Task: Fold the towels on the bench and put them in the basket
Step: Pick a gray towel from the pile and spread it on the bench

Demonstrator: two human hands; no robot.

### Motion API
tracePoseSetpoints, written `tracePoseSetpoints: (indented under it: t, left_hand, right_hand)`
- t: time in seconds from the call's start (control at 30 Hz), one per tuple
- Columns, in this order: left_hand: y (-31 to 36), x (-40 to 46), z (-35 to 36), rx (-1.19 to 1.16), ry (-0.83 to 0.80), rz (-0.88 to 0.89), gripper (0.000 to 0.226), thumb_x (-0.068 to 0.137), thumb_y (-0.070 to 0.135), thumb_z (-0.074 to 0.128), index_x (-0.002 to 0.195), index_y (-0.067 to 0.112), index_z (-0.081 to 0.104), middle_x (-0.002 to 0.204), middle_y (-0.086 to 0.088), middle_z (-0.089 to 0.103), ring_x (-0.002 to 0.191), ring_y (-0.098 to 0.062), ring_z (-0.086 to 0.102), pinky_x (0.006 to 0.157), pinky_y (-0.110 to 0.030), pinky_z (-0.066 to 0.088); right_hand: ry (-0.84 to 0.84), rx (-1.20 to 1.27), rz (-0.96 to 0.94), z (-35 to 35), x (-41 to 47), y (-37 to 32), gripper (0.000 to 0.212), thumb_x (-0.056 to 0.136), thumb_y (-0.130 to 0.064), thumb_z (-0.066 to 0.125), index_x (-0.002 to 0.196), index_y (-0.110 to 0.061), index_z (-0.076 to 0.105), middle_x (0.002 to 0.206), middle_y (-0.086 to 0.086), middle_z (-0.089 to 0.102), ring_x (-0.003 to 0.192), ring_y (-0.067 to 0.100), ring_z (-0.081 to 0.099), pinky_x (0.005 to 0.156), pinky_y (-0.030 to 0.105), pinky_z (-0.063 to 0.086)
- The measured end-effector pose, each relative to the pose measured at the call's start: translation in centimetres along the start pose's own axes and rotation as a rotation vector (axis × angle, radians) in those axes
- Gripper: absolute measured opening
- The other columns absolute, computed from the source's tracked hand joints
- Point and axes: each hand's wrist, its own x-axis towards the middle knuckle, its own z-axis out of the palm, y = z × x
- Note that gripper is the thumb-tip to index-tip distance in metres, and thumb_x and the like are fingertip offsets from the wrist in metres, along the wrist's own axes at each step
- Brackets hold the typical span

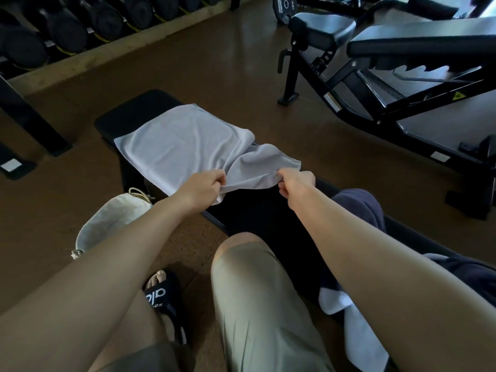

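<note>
Here, both hands — left hand (203,188), right hand (294,183) — pinching grey towel (185,146) on black bench (139,108), brown gym floor (214,63)

Bare black bench pad (257,210) open just behind the grip. Grey towel (182,146) spread ahead. Dark towel (359,202) heaped rightward; cloth basket (112,218) below left.

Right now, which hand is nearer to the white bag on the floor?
Left. The left hand grips the grey towel just above the white bag; the right hand grips it farther right.
</note>
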Motion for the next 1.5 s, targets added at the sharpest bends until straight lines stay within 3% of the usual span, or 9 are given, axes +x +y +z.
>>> tracePoseSetpoints:
  t: [0.17, 0.3, 0.43, 0.5, 0.73, 0.97, 1.17, 1.33, 1.5]
  left_hand:
    - [0.0, -0.3, -0.5, 0.046, 0.042, -0.060, 0.018, 0.092, 0.005, 0.044, 0.089, 0.020, 0.052, 0.091, -0.004, 0.057, 0.085, -0.025, 0.053, 0.070, -0.036, 0.045]
    - [1.8, -1.3, 0.0, 0.123, 0.130, 0.051, 0.018, 0.085, 0.022, 0.064, 0.090, 0.021, 0.046, 0.092, 0.000, 0.051, 0.086, -0.022, 0.049, 0.069, -0.038, 0.042]
    - [6.0, -2.1, 1.1, 0.087, 0.026, 0.124, 0.035, 0.085, 0.049, 0.070, 0.086, 0.022, 0.047, 0.085, 0.003, 0.057, 0.078, -0.019, 0.053, 0.065, -0.034, 0.040]
    - [7.6, -2.4, 2.0, 0.069, 0.057, 0.103, 0.040, 0.087, 0.058, 0.067, 0.088, 0.024, 0.047, 0.084, 0.004, 0.060, 0.076, -0.015, 0.057, 0.065, -0.032, 0.043]
    - [8.6, -2.7, 2.5, 0.002, 0.252, -0.023, 0.024, 0.101, 0.041, 0.046, 0.098, 0.017, 0.043, 0.086, -0.006, 0.066, 0.074, -0.026, 0.066, 0.070, -0.045, 0.053]
    - [9.5, -3.2, 2.0, -0.082, 0.258, 0.009, 0.020, 0.106, 0.036, 0.042, 0.114, 0.022, 0.053, 0.106, -0.006, 0.069, 0.092, -0.023, 0.064, 0.081, -0.044, 0.055]
    - [10.0, -3.7, 1.8, -0.116, 0.269, 0.028, 0.016, 0.099, 0.042, 0.052, 0.101, 0.026, 0.047, 0.091, 0.000, 0.065, 0.081, -0.017, 0.063, 0.065, -0.035, 0.048]
    - [10.7, -4.2, 1.5, 0.016, 0.298, 0.059, 0.018, 0.104, 0.027, 0.038, 0.097, 0.019, 0.053, 0.084, -0.004, 0.063, 0.082, -0.024, 0.059, 0.071, -0.043, 0.050]
    - [11.2, -5.4, 1.5, 0.045, 0.423, 0.098, 0.017, 0.095, 0.031, 0.056, 0.090, 0.017, 0.047, 0.078, 0.001, 0.055, 0.069, -0.018, 0.052, 0.056, -0.034, 0.036]
  right_hand:
    - [-0.055, -0.127, 0.035, 0.2, -0.8, -1.4, 0.015, 0.085, -0.007, 0.064, 0.074, -0.013, 0.057, 0.066, 0.002, 0.053, 0.063, 0.014, 0.051, 0.078, 0.030, 0.056]
    - [-0.109, -0.167, -0.100, 0.0, -1.4, -1.9, 0.012, 0.082, -0.014, 0.070, 0.090, -0.014, 0.061, 0.085, 0.007, 0.066, 0.082, 0.022, 0.068, 0.076, 0.033, 0.059]
    - [-0.201, 0.093, 0.042, 0.2, -3.1, -3.0, 0.015, 0.096, -0.013, 0.063, 0.110, -0.008, 0.060, 0.093, 0.012, 0.068, 0.063, 0.015, 0.064, 0.044, 0.021, 0.050]
    - [-0.214, 0.052, 0.052, 0.3, -4.0, -3.1, 0.020, 0.097, -0.016, 0.064, 0.115, -0.007, 0.060, 0.087, 0.011, 0.067, 0.058, 0.014, 0.059, 0.043, 0.021, 0.046]
    - [-0.207, -0.083, -0.186, -0.2, -5.5, -3.7, 0.018, 0.088, -0.026, 0.071, 0.101, -0.014, 0.068, 0.109, 0.009, 0.073, 0.103, 0.023, 0.069, 0.092, 0.037, 0.056]
    - [-0.153, -0.271, -0.331, -0.9, -6.2, -3.3, 0.017, 0.095, -0.033, 0.062, 0.094, -0.018, 0.069, 0.096, 0.006, 0.075, 0.087, 0.018, 0.073, 0.086, 0.035, 0.060]
    - [-0.063, -0.401, -0.394, -1.2, -7.0, -3.8, 0.033, 0.100, -0.041, 0.052, 0.093, -0.015, 0.072, 0.095, 0.004, 0.071, 0.098, 0.024, 0.068, 0.092, 0.039, 0.053]
    - [0.010, -0.508, -0.545, -1.1, -8.0, -3.8, 0.030, 0.107, -0.036, 0.042, 0.094, -0.020, 0.063, 0.098, 0.006, 0.067, 0.095, 0.027, 0.068, 0.090, 0.046, 0.057]
    - [0.014, -0.231, -0.328, -0.5, -8.1, -3.7, 0.027, 0.109, -0.026, 0.041, 0.107, -0.008, 0.061, 0.104, 0.014, 0.070, 0.076, 0.024, 0.068, 0.073, 0.041, 0.063]
